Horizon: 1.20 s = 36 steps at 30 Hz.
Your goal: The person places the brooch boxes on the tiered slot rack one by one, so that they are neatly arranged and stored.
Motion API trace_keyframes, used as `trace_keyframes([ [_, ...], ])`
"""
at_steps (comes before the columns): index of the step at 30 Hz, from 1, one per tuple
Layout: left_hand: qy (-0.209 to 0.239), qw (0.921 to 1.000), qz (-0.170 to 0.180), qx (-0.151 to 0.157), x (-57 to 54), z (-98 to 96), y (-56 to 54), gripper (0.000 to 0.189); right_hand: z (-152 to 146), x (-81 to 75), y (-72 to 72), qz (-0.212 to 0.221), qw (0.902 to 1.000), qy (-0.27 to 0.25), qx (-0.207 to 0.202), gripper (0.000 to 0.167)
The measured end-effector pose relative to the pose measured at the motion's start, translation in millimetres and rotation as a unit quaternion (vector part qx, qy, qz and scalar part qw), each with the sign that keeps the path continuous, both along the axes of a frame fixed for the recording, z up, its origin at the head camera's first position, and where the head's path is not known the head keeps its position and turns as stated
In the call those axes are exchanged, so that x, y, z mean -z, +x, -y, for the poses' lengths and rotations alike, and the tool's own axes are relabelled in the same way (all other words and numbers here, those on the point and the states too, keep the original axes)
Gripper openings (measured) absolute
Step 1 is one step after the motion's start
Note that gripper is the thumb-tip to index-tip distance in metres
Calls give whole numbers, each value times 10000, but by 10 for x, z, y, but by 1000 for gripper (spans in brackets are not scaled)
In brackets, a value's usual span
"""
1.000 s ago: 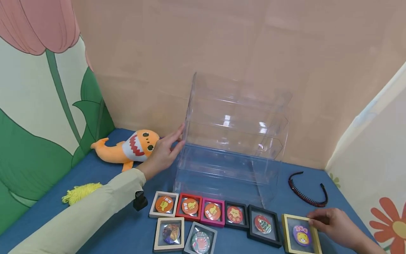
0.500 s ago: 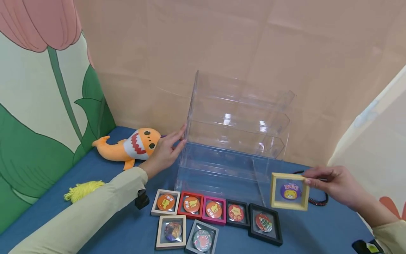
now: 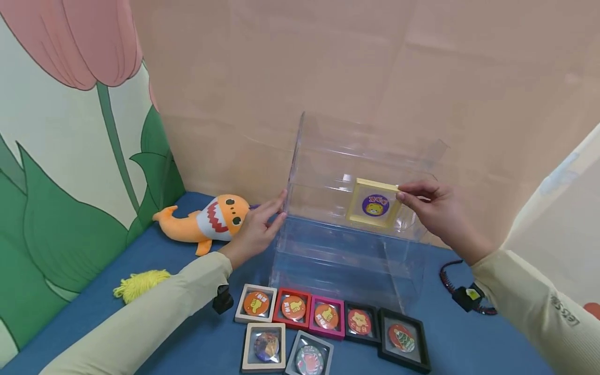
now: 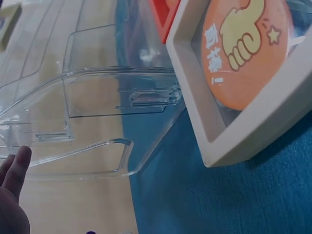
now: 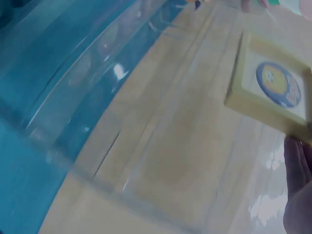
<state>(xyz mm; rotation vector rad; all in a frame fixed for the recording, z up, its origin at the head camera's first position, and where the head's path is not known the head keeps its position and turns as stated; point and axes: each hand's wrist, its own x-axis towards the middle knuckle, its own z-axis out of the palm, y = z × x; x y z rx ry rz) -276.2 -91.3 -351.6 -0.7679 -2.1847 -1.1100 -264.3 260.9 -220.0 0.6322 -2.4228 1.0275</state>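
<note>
A clear tiered display stand (image 3: 335, 250) rises from the blue cloth against the back wall. My left hand (image 3: 253, 226) has its fingers extended against the stand's left side panel. Between thumb and fingers my right hand (image 3: 433, 205) pinches the right edge of a pale yellow display frame (image 3: 357, 207), which holds a round purple badge with a yellow bear. That frame is upright, slightly tilted, in front of the stand's middle tiers. Whether it touches a tier I cannot tell. In the right wrist view, the hand (image 5: 298, 195) grips the frame at its lower right corner.
Several badge frames lie before the stand, among them a beige one (image 3: 237, 312), a red one (image 3: 307, 312) and a large black one (image 3: 382, 333). An orange plush shark (image 3: 180, 230) and yellow yarn (image 3: 140, 285) lie left. A dark headband (image 3: 447, 281) is partly behind the right sleeve.
My right hand has picked the yellow frame off the cloth and carried it up and left to the stand's middle tiers. The left hand stays at the side panel.
</note>
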Motion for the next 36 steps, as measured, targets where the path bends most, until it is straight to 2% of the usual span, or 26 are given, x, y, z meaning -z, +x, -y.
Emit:
trace_keyframes([
  [3,-15,10000,-49,-20,26,-27,-9,57,175,58,-143,-521,9985,-93,-127,18],
  [5,-27,10000,-34,-36,46,-44,-15,57,274,114,-220,-697,9975,-109,-77,16],
  [11,-7,10000,0,-67,94,-91,-41,57,481,247,-295,-169,9997,77,135,18],
  [18,-118,9999,-45,-46,65,-150,-79,56,542,328,-319,-144,9996,221,103,15],
  [27,-198,9997,-96,-60,8,-130,-55,57,570,261,-314,245,9992,303,116,16],
  [36,-222,9994,-245,88,-39,-208,-62,56,611,203,-290,328,9988,338,98,19],
])
